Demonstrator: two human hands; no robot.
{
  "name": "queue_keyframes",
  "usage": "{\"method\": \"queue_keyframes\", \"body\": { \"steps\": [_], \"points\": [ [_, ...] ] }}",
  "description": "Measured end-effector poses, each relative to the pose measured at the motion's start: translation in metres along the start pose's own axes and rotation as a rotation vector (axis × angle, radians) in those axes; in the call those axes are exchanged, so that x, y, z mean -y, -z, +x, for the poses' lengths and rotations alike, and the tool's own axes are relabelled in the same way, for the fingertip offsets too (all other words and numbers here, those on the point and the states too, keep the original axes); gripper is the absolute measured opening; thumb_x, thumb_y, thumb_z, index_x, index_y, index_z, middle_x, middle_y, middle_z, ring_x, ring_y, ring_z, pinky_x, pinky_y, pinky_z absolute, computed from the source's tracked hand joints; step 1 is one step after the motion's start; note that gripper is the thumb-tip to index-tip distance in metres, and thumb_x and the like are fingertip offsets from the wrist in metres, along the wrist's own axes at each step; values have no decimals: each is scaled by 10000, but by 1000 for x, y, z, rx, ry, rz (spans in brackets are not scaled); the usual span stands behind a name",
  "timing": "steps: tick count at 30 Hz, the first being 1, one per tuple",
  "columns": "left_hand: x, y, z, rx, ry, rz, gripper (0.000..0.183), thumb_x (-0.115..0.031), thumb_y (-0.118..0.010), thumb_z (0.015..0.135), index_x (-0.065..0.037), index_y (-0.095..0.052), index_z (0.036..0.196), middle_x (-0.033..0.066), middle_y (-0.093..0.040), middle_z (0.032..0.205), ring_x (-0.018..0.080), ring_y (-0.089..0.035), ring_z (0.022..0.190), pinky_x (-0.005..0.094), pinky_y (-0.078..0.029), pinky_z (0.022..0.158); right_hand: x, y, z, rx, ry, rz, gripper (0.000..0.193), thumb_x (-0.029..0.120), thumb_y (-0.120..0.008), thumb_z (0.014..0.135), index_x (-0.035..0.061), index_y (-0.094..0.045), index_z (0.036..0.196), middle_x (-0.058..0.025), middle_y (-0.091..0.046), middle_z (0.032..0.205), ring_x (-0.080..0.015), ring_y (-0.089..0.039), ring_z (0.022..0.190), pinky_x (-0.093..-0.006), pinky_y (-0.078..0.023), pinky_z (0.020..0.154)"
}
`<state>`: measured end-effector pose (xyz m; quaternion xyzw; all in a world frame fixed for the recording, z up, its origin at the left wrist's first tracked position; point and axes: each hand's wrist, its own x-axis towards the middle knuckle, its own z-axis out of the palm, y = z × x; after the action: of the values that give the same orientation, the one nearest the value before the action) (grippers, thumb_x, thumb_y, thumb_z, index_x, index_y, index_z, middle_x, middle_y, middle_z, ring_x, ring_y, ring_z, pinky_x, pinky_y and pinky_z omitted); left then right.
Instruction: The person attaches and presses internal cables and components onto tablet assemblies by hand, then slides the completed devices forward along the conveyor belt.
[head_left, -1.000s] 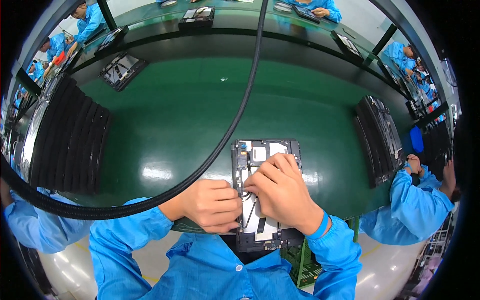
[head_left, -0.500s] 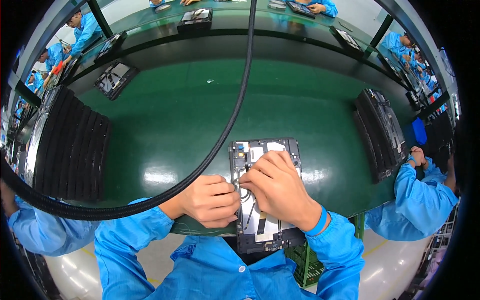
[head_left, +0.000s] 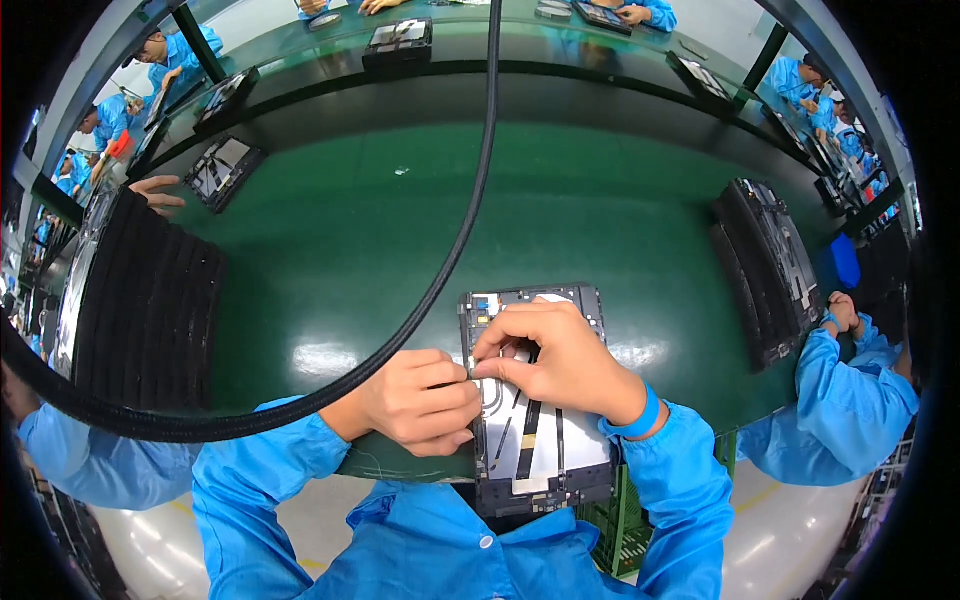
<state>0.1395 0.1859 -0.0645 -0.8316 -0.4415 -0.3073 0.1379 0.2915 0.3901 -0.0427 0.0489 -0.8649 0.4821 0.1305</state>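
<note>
An opened tablet [head_left: 585, 455] with a black frame and silver-white inner panels lies in front of me, its near end sticking out past the table edge. My left hand [head_left: 425, 402] is curled at the tablet's left edge, with thumb and forefinger closed there. My right hand [head_left: 560, 360] reaches over the tablet, its thumb and forefinger pinched close to my left fingertips. Anything between either set of fingertips is too small to make out. A thin grey cable [head_left: 493, 400] curves just below the right thumb. Black flat strips [head_left: 529, 440] run along the panels.
A thick black braided hose [head_left: 440, 285] arcs across the view. A tall stack of black tablets [head_left: 150, 310] stands left, a smaller stack [head_left: 765, 270] right. Another opened tablet [head_left: 222, 172] lies at the far left of the green table [head_left: 330, 230]. Co-workers sit on both sides and beyond.
My right fingers have drawn into a tighter pinch, uncovering more of the tablet. My left hand stays nearly still. Another person's hand has appeared behind the left stack.
</note>
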Motion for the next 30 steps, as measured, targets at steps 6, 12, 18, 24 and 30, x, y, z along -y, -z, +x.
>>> {"method": "queue_keyframes", "body": {
  "steps": [6, 12, 18, 24, 30],
  "points": [
    [15, -4, 1, -22, -37, 7, 271, -273, -735, 910, -17, -803, 963, 90, -739, 940, 248, -690, 800, 362, -589, 695, -2, 3, 4, -65, -147, 301, 190, 39, -905, 875, 11, -820, 1043, -83, -817, 875, -158, -771, 804, -308, -578, 750],
    [30, 1, 8, -18, 1, 5, 267, -321, -787, 922, -56, -766, 949, 80, -722, 959, 264, -711, 924, 417, -592, 794, -2, 18, 9, 14, -220, 316, 266, 34, -838, 929, -12, -798, 1188, -140, -849, 963, -194, -829, 923, -322, -631, 824],
    [42, -1, 3, 10, 43, 56, 337, -382, -707, 952, -65, -818, 979, 67, -755, 978, 268, -672, 915, 421, -584, 834, -3, 19, 17, 25, -239, 259, 218, 30, -827, 924, -21, -804, 1135, -164, -839, 947, -229, -837, 907, -345, -641, 810],
    [31, 2, -6, 20, 3, 38, 439, -445, -657, 973, -47, -837, 1015, 65, -770, 965, 254, -679, 923, 401, -592, 818, -6, 8, 13, -34, -170, 149, 212, 35, -831, 918, -31, -798, 1116, -203, -825, 984, -276, -844, 913, -375, -649, 808],
    [29, -3, -3, 16, -32, 28, 426, -450, -705, 955, -47, -838, 996, 80, -770, 963, 265, -686, 881, 394, -598, 826, -8, 8, 15, -29, -183, 131, 203, 39, -835, 920, -28, -801, 1109, -203, -822, 993, -281, -844, 912, -377, -649, 806]
  ]
}}
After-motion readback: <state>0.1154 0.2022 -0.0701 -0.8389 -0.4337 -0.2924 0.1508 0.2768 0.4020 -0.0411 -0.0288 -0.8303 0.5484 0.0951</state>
